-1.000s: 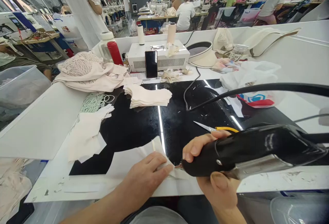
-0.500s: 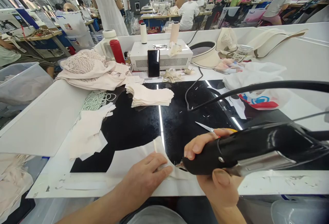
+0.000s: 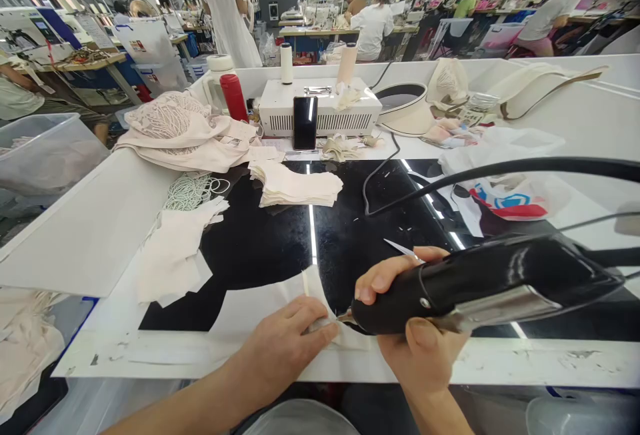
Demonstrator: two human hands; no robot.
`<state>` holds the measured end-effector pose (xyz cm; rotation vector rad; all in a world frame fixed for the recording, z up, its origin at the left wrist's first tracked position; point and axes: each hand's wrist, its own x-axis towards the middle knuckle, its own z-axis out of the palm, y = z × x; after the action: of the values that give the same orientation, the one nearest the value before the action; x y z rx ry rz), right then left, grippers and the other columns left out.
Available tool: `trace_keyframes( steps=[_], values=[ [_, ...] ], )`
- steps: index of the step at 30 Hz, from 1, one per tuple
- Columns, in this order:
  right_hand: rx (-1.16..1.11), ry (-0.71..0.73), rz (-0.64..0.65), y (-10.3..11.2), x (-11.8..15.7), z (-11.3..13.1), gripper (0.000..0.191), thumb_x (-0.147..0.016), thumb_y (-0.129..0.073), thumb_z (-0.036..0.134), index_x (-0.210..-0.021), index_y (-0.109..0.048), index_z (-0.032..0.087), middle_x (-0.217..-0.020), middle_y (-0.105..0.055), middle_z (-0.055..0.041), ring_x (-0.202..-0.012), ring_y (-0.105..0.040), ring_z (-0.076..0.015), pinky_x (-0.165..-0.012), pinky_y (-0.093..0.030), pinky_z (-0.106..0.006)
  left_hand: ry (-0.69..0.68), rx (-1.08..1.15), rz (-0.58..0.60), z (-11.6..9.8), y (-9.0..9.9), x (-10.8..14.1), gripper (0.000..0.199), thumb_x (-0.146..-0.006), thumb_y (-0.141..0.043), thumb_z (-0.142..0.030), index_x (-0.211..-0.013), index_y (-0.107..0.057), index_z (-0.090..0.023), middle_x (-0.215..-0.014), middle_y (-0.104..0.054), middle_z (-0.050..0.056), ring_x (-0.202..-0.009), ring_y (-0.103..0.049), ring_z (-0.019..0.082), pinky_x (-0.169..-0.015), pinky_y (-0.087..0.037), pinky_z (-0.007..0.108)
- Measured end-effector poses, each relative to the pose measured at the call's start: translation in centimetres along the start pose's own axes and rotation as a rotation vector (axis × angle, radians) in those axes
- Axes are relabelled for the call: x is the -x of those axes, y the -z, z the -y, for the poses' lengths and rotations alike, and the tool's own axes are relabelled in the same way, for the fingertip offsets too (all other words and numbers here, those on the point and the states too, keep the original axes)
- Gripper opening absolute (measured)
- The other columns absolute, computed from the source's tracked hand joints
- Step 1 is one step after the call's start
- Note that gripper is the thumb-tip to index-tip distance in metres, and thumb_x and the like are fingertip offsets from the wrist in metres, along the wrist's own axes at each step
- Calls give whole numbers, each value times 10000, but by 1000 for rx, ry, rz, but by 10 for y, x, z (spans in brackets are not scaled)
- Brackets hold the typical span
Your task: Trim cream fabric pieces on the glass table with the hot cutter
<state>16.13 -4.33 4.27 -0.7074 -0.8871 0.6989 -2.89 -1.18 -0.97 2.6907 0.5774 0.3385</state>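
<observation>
My right hand [image 3: 417, 335] is wrapped round a black corded hand tool [image 3: 480, 282] with a silver lever along its side. The tool's narrow metal tip [image 3: 345, 317] points left and meets the edge of a cream fabric piece [image 3: 260, 305] close to my left fingers. My left hand [image 3: 287, 338] is closed, thumb and fingers pressed together on that fabric, with a narrow strip [image 3: 306, 282] showing above the fingertips. What lies beneath the fingers is hidden. Pointed scissors [image 3: 400, 247] lie behind the right hand, their handles mostly covered.
A stack of cream pieces [image 3: 300, 185] lies on the black board [image 3: 255, 242], with more pieces [image 3: 175, 252] at the left. Behind stand a phone [image 3: 305, 123], a white vented box [image 3: 345, 118] and a red bottle [image 3: 233, 97]. A black cable [image 3: 500, 167] arches over the right side.
The whole view has shifted slightly. The tool has moved a little left, bringing its tip nearer my left thumb. My left hand stays on the fabric.
</observation>
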Motion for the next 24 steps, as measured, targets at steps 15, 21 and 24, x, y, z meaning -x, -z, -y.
trace_keyframes(
  steps=[15,21,24],
  values=[
    [7,-14,18,-4,-5,-10,383,-927,-759,363,-1264,-589,300,-853,-666,27,-694,-643,-149,-632,-563,-312,-4,-4,-68,-3,-3,-3,227,-1114,-409,-160,-1259,-575,-217,-1190,-625,69,-1088,-617,207,-927,-578,299],
    [66,-25,-2,2,-9,-6,436,-896,-776,423,-1273,-594,300,-854,-652,10,-696,-631,-158,-613,-566,-304,-26,-6,-151,-2,-2,-7,154,-1067,-520,-150,-1185,-606,-198,-1116,-662,60,-1017,-657,200,-848,-593,269],
    [160,-51,-14,17,-10,-3,478,-882,-787,424,-1305,-591,319,-869,-663,-5,-728,-660,-183,-641,-595,-331,-74,-75,-236,8,-11,-13,140,-1037,-577,-135,-1157,-607,-200,-1092,-695,34,-985,-679,180,-775,-575,224]
  ],
)
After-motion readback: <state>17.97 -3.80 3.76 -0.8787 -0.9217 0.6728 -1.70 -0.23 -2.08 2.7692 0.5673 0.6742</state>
